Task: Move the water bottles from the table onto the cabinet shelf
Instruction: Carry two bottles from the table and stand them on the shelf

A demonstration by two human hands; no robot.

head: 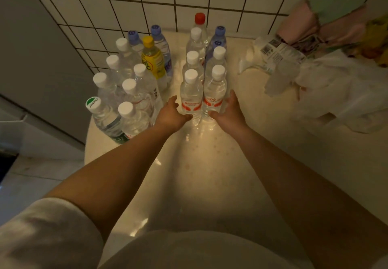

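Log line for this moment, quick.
left hand: closing on front-left bottle | right hand: gripping front-right bottle | both bottles upright on table
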